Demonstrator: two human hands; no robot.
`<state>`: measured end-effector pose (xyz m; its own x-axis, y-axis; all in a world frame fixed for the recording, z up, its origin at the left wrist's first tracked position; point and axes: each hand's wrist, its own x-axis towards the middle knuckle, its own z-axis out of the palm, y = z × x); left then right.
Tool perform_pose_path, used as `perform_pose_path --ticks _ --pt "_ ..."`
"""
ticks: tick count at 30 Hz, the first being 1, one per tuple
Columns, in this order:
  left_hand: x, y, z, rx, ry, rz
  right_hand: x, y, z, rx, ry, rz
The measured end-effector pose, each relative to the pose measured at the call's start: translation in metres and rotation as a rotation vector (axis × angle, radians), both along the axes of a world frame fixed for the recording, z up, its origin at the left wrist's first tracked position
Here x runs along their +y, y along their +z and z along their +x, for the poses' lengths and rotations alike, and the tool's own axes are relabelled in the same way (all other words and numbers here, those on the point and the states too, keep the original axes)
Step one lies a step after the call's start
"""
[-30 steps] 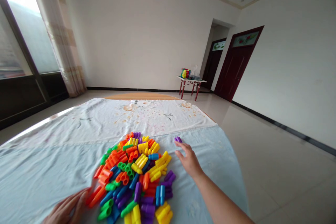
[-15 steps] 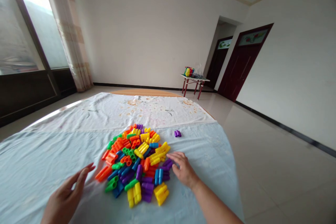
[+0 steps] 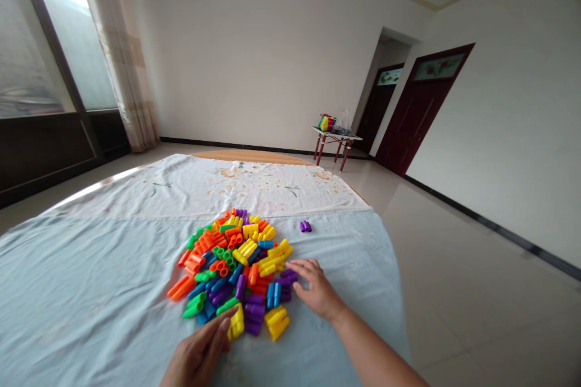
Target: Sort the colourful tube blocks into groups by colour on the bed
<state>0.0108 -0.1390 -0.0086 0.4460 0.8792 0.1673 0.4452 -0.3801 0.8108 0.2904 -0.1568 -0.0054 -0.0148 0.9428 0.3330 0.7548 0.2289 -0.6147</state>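
A pile of plastic pieces [image 3: 227, 266] in orange, yellow, green, blue and purple lies on the light blue cloth. At its near edge my left hand [image 3: 200, 347] has its fingertips over a yellow piece [image 3: 236, 323], partly covering it; whether it grips the piece is unclear. My right hand [image 3: 315, 287], fingers apart and holding nothing, is at the pile's right side beside purple pieces [image 3: 287, 278]. Apart from the pile, a purple piece [image 3: 305, 227] lies beyond my right hand.
A floral white cloth [image 3: 254, 184] covers the table's far part. Beyond it stands a small table [image 3: 338, 135] with a colourful bag [image 3: 327, 123] and a clear plastic bag [image 3: 344, 123]. The table's rounded edge runs along the right.
My left hand has moved right, from the cloth left of the pile to the yellow piece at its near edge. My right hand has barely moved.
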Motion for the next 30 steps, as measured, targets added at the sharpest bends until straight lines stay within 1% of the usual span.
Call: perform_pose_path --ticks 4,8,11,18,23,26,30 --pt "0.004 -0.001 -0.001 -0.02 0.041 -0.025 -0.006 0.013 -0.018 -0.052 0.05 -0.068" --pt "0.005 0.001 -0.001 -0.043 0.046 -0.025 -0.006 0.018 -0.031 -0.129 0.054 -0.112" --pt "0.006 0.002 -0.001 -0.054 0.051 -0.033 -0.006 0.016 -0.031 -0.151 0.038 -0.084" --pt "0.006 -0.003 -0.002 -0.058 0.056 -0.057 -0.015 0.014 -0.021 -0.079 0.041 -0.048" --pt "0.004 -0.002 -0.003 -0.047 0.059 -0.06 -0.017 0.013 -0.023 -0.134 0.056 -0.036" --pt "0.004 -0.002 -0.002 -0.046 0.059 -0.069 -0.019 0.017 -0.028 -0.194 0.113 -0.035" --pt "0.004 -0.002 -0.001 -0.047 0.058 -0.044 -0.02 0.026 -0.038 -0.243 0.201 -0.073"
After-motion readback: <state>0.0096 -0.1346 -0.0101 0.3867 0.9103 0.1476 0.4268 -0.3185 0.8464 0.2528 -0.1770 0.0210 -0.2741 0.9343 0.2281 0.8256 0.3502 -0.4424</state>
